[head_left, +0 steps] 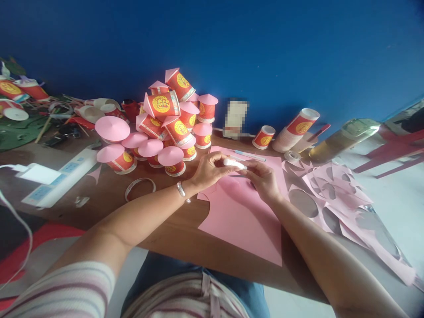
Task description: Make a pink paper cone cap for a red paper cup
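Both my hands meet above a large pink paper sheet (245,221) on the brown table. My left hand (210,170) is closed round a small white tube (232,163), perhaps glue or correction fluid. The fingertips of my right hand (265,176) pinch the tube's right end. A light blue pen (250,155) lies at the sheet's far edge, just beyond my hands. Left of them stands a pile of red paper cups (160,104) with pink paper cones on their ends.
A white power strip (66,176) and a clear ring (139,189) lie on the left. Stacked cups (298,128), a tape roll (293,156), a bottle (344,139) and pink paper scraps (331,190) are on the right. A blue wall (265,53) rises behind.
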The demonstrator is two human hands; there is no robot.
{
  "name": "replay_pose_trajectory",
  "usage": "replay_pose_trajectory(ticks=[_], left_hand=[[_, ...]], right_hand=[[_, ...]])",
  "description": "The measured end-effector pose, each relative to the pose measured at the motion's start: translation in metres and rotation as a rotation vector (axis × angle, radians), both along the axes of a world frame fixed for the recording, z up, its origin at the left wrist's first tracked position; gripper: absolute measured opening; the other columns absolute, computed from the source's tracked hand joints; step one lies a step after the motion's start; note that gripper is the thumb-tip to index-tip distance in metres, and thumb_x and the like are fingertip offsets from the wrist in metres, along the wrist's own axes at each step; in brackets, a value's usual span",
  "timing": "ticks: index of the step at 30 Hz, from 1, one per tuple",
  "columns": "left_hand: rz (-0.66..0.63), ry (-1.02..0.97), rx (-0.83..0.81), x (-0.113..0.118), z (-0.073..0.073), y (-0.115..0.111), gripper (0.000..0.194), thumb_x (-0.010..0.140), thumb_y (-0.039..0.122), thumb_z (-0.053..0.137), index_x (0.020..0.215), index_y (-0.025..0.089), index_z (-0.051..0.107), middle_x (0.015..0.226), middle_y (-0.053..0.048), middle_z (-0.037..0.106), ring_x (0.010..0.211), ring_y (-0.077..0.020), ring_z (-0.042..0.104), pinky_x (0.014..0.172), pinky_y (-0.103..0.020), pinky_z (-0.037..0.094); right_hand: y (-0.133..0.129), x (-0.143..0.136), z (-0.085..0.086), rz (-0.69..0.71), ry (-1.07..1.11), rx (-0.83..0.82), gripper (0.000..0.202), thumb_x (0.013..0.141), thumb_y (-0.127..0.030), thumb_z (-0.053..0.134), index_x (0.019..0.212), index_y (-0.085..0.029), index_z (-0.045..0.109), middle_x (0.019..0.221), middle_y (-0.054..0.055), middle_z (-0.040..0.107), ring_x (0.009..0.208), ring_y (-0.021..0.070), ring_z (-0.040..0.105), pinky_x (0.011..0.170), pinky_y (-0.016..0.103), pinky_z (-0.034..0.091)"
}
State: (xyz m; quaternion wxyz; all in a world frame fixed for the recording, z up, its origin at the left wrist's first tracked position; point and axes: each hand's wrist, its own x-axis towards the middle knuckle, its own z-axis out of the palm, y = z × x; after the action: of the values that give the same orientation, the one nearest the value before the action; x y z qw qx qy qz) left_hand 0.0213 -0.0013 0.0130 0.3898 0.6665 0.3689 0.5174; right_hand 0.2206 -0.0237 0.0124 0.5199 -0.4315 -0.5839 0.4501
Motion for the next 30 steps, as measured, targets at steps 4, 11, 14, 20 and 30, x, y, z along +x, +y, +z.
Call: replay_pose_trajectory(ticks=[4, 11, 14, 20, 30], left_hand=[[-0.032, 0.017, -0.021, -0.001, -0.001, 0.004, 0.041, 0.076, 0.051, 0.084, 0.069, 0.018, 0.062, 0.068, 0.002, 0.057, 0.064, -0.0110, 0.049, 0.060, -0.026, 0.041], [-0.042, 0.286, 0.258, -0.017, -0.018, 0.032, 0.050, 0.078, 0.038, 0.084, 0.120, 0.019, 0.064, 0.100, -0.006, 0.067, 0.086, -0.0173, 0.060, 0.077, -0.031, 0.050], [-0.063, 0.505, 0.336, -0.023, -0.020, 0.038, 0.043, 0.079, 0.033, 0.080, 0.117, 0.019, 0.066, 0.104, -0.008, 0.070, 0.096, -0.0221, 0.064, 0.087, -0.037, 0.052], [-0.037, 0.725, 0.348, -0.023, -0.023, 0.038, 0.010, 0.083, 0.027, 0.072, 0.085, 0.018, 0.072, 0.092, -0.009, 0.074, 0.089, -0.0248, 0.067, 0.087, -0.040, 0.052], [-0.147, 0.031, -0.170, -0.021, -0.018, 0.039, 0.039, 0.085, 0.049, 0.077, 0.107, 0.017, 0.076, 0.110, -0.010, 0.078, 0.102, -0.0223, 0.070, 0.089, -0.033, 0.054]], right_hand=[[0.001, 0.001, -0.001, -0.055, -0.076, 0.036, 0.032, 0.075, -0.049, 0.086, 0.090, -0.023, 0.079, 0.085, 0.004, 0.074, 0.071, 0.0172, 0.064, 0.057, 0.030, 0.053], [0.012, 0.018, -0.003, -0.214, -0.112, -0.093, 0.039, 0.075, -0.049, 0.082, 0.100, -0.020, 0.076, 0.084, 0.003, 0.075, 0.069, 0.0179, 0.067, 0.064, 0.030, 0.053], [0.012, 0.023, -0.004, -0.241, -0.164, -0.077, 0.041, 0.080, -0.050, 0.075, 0.109, -0.020, 0.073, 0.085, 0.004, 0.076, 0.077, 0.0203, 0.071, 0.072, 0.033, 0.055], [0.011, 0.027, -0.005, -0.234, -0.330, -0.010, 0.035, 0.089, -0.050, 0.065, 0.106, -0.019, 0.070, 0.081, 0.005, 0.074, 0.079, 0.0214, 0.071, 0.075, 0.034, 0.056], [0.011, 0.027, -0.004, -0.172, -0.314, -0.030, 0.034, 0.090, -0.051, 0.066, 0.104, -0.021, 0.070, 0.078, 0.004, 0.075, 0.076, 0.0211, 0.072, 0.077, 0.035, 0.058]])
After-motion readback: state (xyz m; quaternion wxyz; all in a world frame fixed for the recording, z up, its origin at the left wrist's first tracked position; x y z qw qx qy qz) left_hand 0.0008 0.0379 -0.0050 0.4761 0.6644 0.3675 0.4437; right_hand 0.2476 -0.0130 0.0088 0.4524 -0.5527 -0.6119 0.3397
